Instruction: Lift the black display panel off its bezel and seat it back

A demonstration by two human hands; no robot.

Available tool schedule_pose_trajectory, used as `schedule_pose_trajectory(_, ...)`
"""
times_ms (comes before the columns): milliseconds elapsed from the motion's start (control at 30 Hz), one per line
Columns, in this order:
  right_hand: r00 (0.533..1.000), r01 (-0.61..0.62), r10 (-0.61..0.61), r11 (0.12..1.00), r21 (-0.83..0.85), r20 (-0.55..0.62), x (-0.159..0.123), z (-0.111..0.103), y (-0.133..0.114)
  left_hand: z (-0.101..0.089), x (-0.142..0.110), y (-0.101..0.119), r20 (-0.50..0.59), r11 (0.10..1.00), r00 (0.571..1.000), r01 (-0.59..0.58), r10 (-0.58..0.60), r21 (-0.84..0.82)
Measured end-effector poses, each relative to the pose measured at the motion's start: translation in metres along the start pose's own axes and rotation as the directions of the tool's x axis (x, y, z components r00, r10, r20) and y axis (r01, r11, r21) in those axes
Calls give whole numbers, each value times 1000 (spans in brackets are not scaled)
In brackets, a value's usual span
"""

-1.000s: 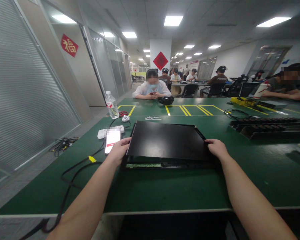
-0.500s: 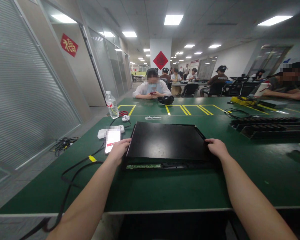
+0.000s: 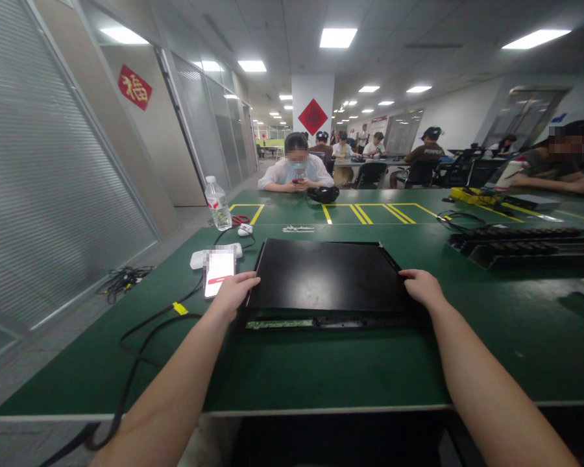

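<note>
A glossy black display panel (image 3: 321,272) lies slightly askew over a black frame (image 3: 370,322), whose near side shows below it. A green circuit strip (image 3: 279,323) is visible along that near side. My left hand (image 3: 231,295) has its fingers closed at the panel's left edge, the fingertips reaching a little over the surface. At the right edge, my right hand (image 3: 423,288) pinches the panel with thumb and fingers. Whether the right fingers also grip the frame underneath cannot be made out. A lit phone (image 3: 219,272) lies right beside my left hand.
A water bottle (image 3: 217,204) stands at the back left of the green table (image 3: 321,373). Black cable (image 3: 136,350) runs along the left. Long black parts (image 3: 520,246) lie at right. A person (image 3: 296,168) sits opposite; another person (image 3: 559,162) leans at the right.
My left fingers have shifted slightly right, further over the panel's edge. The panel has moved a touch toward me and to the right. My right hand stays in place.
</note>
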State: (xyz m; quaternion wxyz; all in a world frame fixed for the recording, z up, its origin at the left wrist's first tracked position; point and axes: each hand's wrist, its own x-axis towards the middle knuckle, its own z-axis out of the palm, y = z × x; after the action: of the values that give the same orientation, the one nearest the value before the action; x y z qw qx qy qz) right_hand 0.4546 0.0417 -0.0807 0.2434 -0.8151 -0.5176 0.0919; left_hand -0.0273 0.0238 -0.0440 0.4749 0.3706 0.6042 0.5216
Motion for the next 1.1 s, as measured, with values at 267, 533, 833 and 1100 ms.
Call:
schedule_pose_trajectory(267,1000,2,-2,1000,-3,0,0,0,1,-4,4,-4,66,1000,998,6,-7,3)
schedule_pose_trajectory(533,1000,12,-12,1000,4,-14,2,3,3,-5,7,-7,83,999,996,20,-17,-47)
schedule_pose_trajectory(833,1000,6,-6,1000,-8,6,0,0,0,4,-8,7,87,988,996,26,-13,-151)
schedule_pose_trajectory(1100,1000,26,-26,999,-23,-6,-2,0,-2,7,-21,17,275,945,948,-67,160,-320)
